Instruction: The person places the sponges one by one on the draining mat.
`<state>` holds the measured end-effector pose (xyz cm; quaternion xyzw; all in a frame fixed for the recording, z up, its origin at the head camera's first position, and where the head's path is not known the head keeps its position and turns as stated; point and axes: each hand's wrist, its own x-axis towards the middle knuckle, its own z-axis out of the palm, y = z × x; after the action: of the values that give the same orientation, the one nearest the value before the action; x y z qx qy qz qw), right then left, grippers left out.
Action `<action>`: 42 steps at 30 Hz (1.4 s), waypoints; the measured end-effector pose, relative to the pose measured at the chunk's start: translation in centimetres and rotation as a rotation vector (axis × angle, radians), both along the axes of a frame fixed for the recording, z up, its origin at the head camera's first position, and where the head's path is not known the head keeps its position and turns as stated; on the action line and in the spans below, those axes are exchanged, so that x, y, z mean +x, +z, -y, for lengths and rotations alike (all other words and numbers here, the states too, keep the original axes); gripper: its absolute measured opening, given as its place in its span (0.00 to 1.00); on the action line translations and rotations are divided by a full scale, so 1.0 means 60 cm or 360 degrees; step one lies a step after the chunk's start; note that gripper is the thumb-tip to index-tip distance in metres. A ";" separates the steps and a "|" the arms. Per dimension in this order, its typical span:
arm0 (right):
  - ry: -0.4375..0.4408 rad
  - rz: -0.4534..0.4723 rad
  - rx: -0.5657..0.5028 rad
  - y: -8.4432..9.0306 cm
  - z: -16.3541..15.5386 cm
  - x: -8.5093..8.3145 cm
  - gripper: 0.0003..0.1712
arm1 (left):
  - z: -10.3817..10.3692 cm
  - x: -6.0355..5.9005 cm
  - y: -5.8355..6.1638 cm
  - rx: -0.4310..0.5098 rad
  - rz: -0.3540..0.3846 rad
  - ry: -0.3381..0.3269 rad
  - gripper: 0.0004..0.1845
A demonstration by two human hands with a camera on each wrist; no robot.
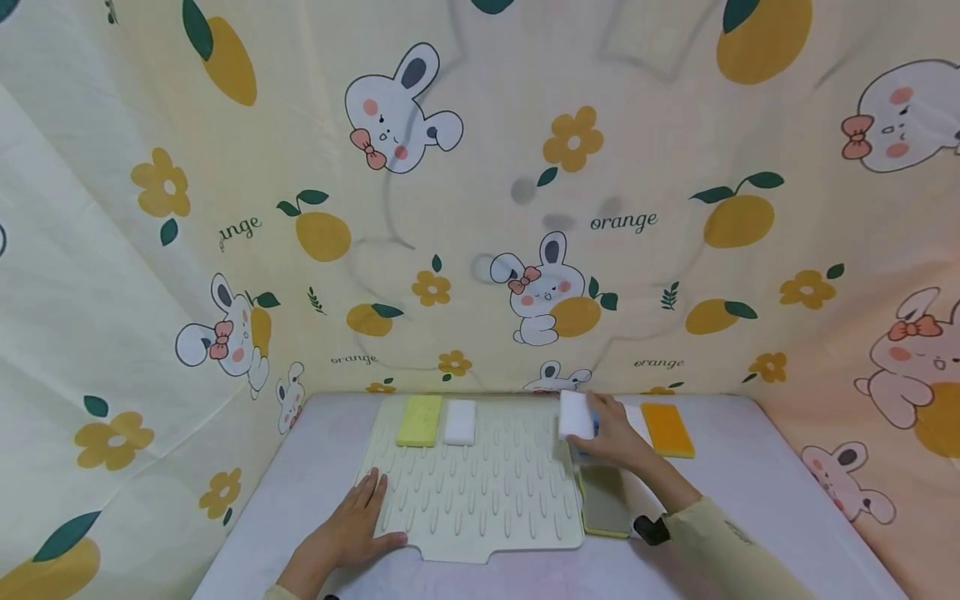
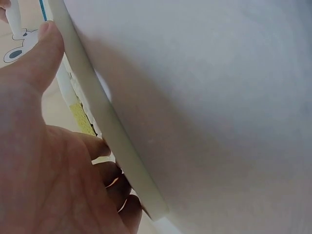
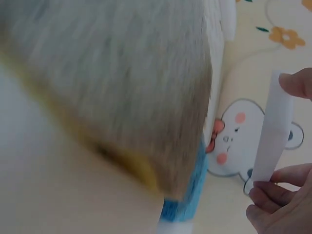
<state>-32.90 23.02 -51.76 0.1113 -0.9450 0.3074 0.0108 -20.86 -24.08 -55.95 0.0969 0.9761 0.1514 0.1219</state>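
Worktop: right hand (image 1: 618,433) grip pinches white sponge (image 1: 576,414) over drying mat (image 1: 472,487) far-right corner; left hand (image 1: 352,529) flat, pinning near-left edge.

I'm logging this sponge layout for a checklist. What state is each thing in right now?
Drying mat: flat on the table, left hand resting open on its near-left corner.
Yellow sponge: lying on the mat's far edge.
White sponge: lying beside the yellow one.
White sponge block: pinched in the right hand.
Orange sponge: flat on the table.
Scouring sponge: flat beside the mat.
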 end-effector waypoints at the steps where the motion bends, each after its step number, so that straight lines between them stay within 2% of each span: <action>1: 0.0005 -0.0004 -0.0008 -0.001 0.004 -0.001 0.63 | 0.000 0.000 0.000 0.0002 -0.0001 -0.0001 0.64; 8: 0.0078 -0.0092 -0.0050 -0.009 0.030 -0.008 0.61 | 0.003 -0.002 -0.005 0.0011 -0.0016 -0.0004 0.64; 16: 0.0114 -0.0124 -0.0107 -0.015 0.063 -0.016 0.60 | 0.004 -0.002 -0.003 0.0009 -0.0033 -0.0010 0.64; 29: 0.0113 -0.0052 -0.0103 -0.021 0.120 -0.025 0.65 | 0.005 -0.003 -0.009 -0.0014 -0.0028 -0.0015 0.64; 33: 0.0129 0.0027 -0.0092 -0.023 0.137 -0.028 0.66 | 0.005 -0.002 -0.007 -0.0007 -0.0030 -0.0013 0.63; 42: 0.0156 0.0061 -0.0097 -0.034 0.167 -0.042 0.61 | 0.003 -0.001 -0.001 -0.0004 -0.0016 -0.0023 0.63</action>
<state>-35.43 13.01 -53.79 0.1511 -0.9286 0.3383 -0.0191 -20.95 -24.25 -56.01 0.1046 0.9762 0.1488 0.1181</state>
